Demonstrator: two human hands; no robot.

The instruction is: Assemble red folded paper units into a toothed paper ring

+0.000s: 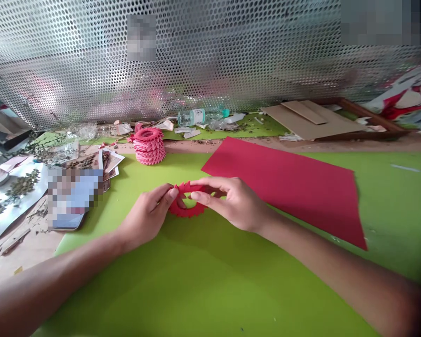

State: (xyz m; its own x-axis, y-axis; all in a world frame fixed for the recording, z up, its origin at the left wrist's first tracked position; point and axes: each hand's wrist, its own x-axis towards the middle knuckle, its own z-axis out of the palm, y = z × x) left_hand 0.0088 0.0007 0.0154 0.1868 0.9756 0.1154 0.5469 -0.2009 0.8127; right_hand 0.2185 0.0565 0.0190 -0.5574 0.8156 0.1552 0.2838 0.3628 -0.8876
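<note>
A red ring with a toothed outer edge (187,211) is held between my two hands, above the bright green sheet (196,290). My left hand (149,210) pinches its left side with thumb and forefinger. On the right, my right hand (236,203) grips the upper right part, thumb across the front and fingers behind. Beyond my left hand stands a stack of similar pink-red toothed rings (149,146). A large red sheet (291,187) lies flat behind and to the right of my right hand.
Plastic bottles (196,116) and scraps lie along the back before a perforated metal screen (210,56). Cardboard pieces (312,119) rest at back right. On the left are a phone (79,196), photo cards (110,164) and dried plant bits (24,185).
</note>
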